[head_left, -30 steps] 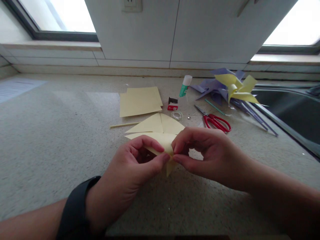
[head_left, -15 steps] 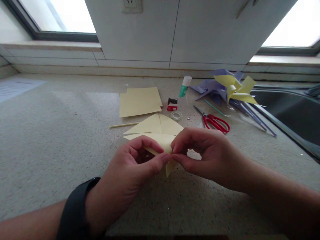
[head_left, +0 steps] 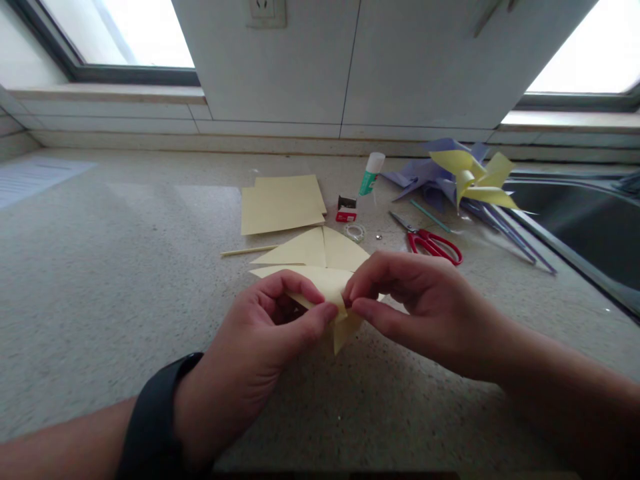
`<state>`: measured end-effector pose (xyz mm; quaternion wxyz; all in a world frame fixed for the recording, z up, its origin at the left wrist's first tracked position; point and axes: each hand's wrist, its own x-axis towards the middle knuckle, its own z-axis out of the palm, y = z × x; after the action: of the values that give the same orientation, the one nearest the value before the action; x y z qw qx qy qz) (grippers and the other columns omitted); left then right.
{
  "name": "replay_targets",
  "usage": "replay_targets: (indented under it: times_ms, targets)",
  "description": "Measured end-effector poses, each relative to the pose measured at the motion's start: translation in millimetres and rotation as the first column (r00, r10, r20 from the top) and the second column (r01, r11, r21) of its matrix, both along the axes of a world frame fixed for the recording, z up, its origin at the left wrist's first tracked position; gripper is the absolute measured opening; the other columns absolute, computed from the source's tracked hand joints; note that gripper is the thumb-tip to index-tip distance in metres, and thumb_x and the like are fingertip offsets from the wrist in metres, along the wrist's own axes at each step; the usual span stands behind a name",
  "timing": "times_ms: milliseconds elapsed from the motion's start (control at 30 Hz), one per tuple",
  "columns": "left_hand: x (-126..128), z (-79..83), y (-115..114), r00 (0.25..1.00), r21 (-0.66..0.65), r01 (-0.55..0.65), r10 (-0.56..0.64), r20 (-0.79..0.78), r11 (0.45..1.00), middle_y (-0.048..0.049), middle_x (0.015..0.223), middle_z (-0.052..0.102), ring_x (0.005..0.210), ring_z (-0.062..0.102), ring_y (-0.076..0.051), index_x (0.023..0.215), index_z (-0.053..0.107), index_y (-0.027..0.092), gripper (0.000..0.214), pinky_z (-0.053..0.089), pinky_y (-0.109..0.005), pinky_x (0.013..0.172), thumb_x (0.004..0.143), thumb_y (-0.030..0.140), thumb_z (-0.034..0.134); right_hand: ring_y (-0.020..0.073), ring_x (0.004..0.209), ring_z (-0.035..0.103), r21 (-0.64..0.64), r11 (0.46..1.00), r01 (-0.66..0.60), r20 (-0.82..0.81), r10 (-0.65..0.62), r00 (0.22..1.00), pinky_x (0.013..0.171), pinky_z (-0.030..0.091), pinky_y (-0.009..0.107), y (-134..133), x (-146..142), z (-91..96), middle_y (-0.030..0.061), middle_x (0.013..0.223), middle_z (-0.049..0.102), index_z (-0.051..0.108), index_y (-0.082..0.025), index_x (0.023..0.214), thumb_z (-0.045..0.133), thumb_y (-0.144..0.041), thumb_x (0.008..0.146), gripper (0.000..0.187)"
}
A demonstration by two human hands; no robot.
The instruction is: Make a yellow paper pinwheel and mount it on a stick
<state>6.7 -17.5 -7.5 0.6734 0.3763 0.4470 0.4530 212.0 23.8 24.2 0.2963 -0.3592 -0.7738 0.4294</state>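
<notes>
A pale yellow cut paper square [head_left: 320,257] lies on the speckled countertop [head_left: 125,267] with some corners folded toward its middle. My left hand [head_left: 260,353], with a dark band at the wrist, pinches a folded flap at the sheet's centre between thumb and forefinger. My right hand [head_left: 415,303] meets it from the right, thumb and forefinger closed on the same folded tip. A small yellow corner sticks out below my fingers.
Behind the sheet lie a thin wooden stick [head_left: 247,251], a stack of yellow paper [head_left: 283,203], a glue stick [head_left: 371,174], a small red box [head_left: 345,215], a tape roll [head_left: 355,232] and red scissors [head_left: 433,243]. Yellow and purple pinwheels [head_left: 467,177] rest beside a sink [head_left: 585,227].
My right hand's thumb and fingers shifted slightly up on the folded tip; the paper and my left hand stay almost where they were.
</notes>
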Motion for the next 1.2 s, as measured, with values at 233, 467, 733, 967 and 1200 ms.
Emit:
replay_targets:
  times_ms: [233, 467, 733, 967, 1200]
  targets:
    - [2, 4.6, 1, 0.999, 0.037, -0.025, 0.026, -0.024, 0.999, 0.0046, 0.068, 0.062, 0.059, 0.053, -0.007, 0.08, 0.063, 0.019, 0.026, 0.041, -0.016, 0.054, 0.076, 0.032, 0.085, 0.011, 0.063, 0.053, -0.169, 0.985, -0.038, 0.093, 0.055, 0.994, 0.053, 0.042, 0.022, -2, -4, 6.2, -0.0019, 0.07, 0.06, 0.067, -0.019, 0.084, 0.069, -0.033, 0.089, 0.014]
    - [3, 4.0, 0, 1.0, 0.076, -0.023, 0.024, -0.012, 0.997, 0.0045, 0.068, 0.063, 0.06, 0.054, -0.007, 0.078, 0.065, 0.019, 0.02, 0.043, -0.016, 0.055, 0.078, 0.028, 0.083, 0.0106, 0.059, 0.05, -0.173, 0.985, -0.024, 0.118, 0.045, 0.992, 0.051, 0.04, 0.023, -3, -8, 1.0, -0.002, 0.067, 0.058, 0.065, -0.019, 0.079, 0.067, -0.036, 0.088, 0.019]
    - [3, 3.8, 0, 1.0, 0.096, -0.012, 0.01, 0.027, 0.995, 0.0046, 0.068, 0.062, 0.06, 0.052, -0.007, 0.079, 0.067, 0.019, 0.018, 0.043, -0.016, 0.057, 0.081, 0.029, 0.081, 0.0103, 0.058, 0.051, -0.154, 0.988, -0.012, 0.115, 0.03, 0.993, 0.05, 0.04, 0.023, 0, -7, -0.6, -0.0025, 0.065, 0.058, 0.065, -0.019, 0.076, 0.07, -0.037, 0.086, 0.021]
    - [3, 4.7, 0, 1.0, 0.051, -0.01, 0.011, -0.029, 0.999, 0.0038, 0.068, 0.064, 0.06, 0.055, -0.007, 0.081, 0.066, 0.019, 0.022, 0.043, -0.016, 0.055, 0.075, 0.026, 0.086, 0.0104, 0.057, 0.051, -0.138, 0.99, -0.012, 0.127, 0.03, 0.991, 0.05, 0.04, 0.022, 0, -6, -0.6, -0.0025, 0.064, 0.059, 0.067, -0.019, 0.078, 0.07, -0.035, 0.086, 0.018]
    - [1, 3.1, 0, 0.997, 0.041, -0.068, 0.066, 0.045, 0.997, 0.0051, 0.072, 0.066, 0.059, 0.054, -0.005, 0.081, 0.065, 0.019, 0.021, 0.042, -0.013, 0.055, 0.077, 0.026, 0.085, 0.0128, 0.06, 0.053, 0.122, 0.987, 0.103, 0.21, -0.128, 0.969, 0.053, 0.041, 0.026, 15, 10, 9.2, 0.0003, 0.067, 0.062, 0.068, -0.021, 0.08, 0.06, -0.043, 0.092, 0.026]
